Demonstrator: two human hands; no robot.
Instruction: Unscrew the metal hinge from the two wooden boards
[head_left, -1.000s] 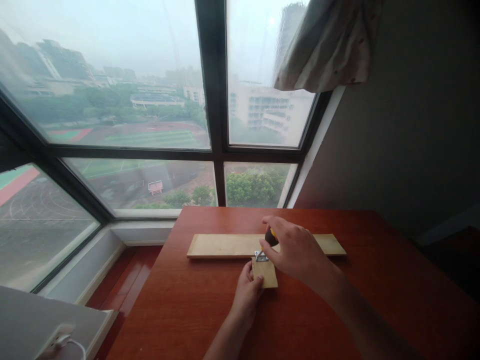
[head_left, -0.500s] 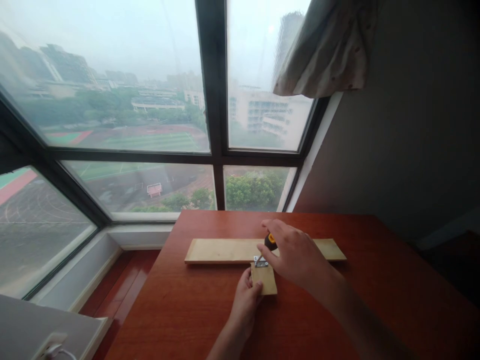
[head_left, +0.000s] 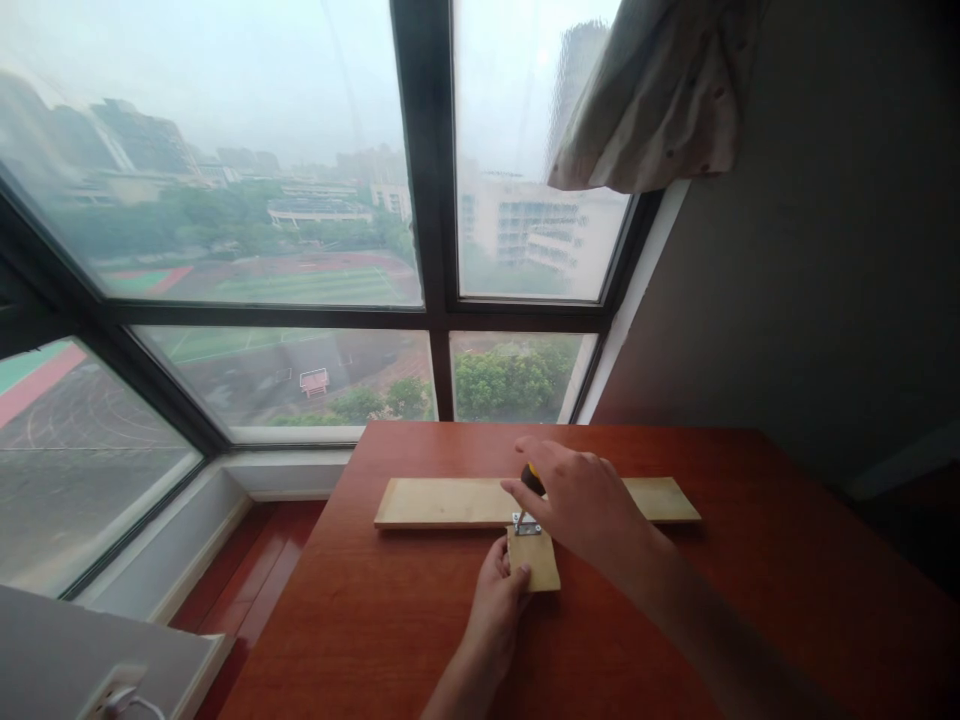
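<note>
My left hand (head_left: 504, 585) grips the left edge of a small wooden block (head_left: 538, 566), thumb on top. A silver metal hinge (head_left: 526, 524) lies where this block meets a long wooden board (head_left: 442, 502) set crosswise behind it. My right hand (head_left: 577, 497) is closed around a screwdriver (head_left: 532, 479) with a black and yellow handle. Its shaft slants down to the hinge; the tip is too small to make out. The right hand and forearm cover part of the long board.
Everything rests on a reddish-brown wooden table (head_left: 360, 620). Beyond its far edge are large windows with dark frames (head_left: 442, 318). A curtain (head_left: 660, 110) hangs at the upper right. A wall socket with a white plug (head_left: 120, 697) is at the lower left.
The screwdriver handle and the fingers of my right hand have shifted slightly left relative to the hinge. My left hand keeps its hold on the block. The whole view has drifted a little.
</note>
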